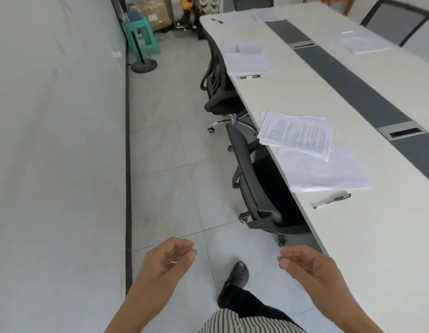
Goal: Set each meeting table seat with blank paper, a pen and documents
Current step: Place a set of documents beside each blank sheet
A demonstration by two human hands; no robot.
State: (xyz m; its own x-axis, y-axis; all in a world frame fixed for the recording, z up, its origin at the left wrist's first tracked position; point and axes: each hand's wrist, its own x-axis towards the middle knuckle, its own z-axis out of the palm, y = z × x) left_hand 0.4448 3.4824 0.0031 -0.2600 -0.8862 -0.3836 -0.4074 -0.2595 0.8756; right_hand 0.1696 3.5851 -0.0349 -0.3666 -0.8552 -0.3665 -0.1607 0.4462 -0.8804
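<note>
Both hands hang low in front of the body, over the tiled floor (165,188) and beside the long pale worktop (377,236). The left hand (170,258) is turned palm inward, its fingers (184,246) loosely curled with the thumb close to the fingertips, holding nothing. The right hand (305,263) mirrors it, fingers (290,254) loosely curled and empty, just beside the worktop's near edge.

The nearest set lies on the worktop ahead and to the right of the right hand, well apart from the fingers. There the printed documents (297,134) sit skewed in a loose stack, their near edge overlapping the blank paper (324,171). The near pen (333,199) lies just on the near side of the blank paper, close to the worktop edge and apart from the sheet. A black chair (252,179) is pushed in at that seat.

Farther along the same side lies a second set: the farther documents (242,48), the farther blank paper (249,63) overlapping them, and the farther pen (249,76) just beside it. A second chair (218,85) stands there.

At the far end a last pen (217,20) lies by more sheets (232,16). Across the dark centre strip (353,87) a paper stack (360,40) lies before a mesh chair (396,20).

A dark clog (238,275) is on the floor between the hands.
</note>
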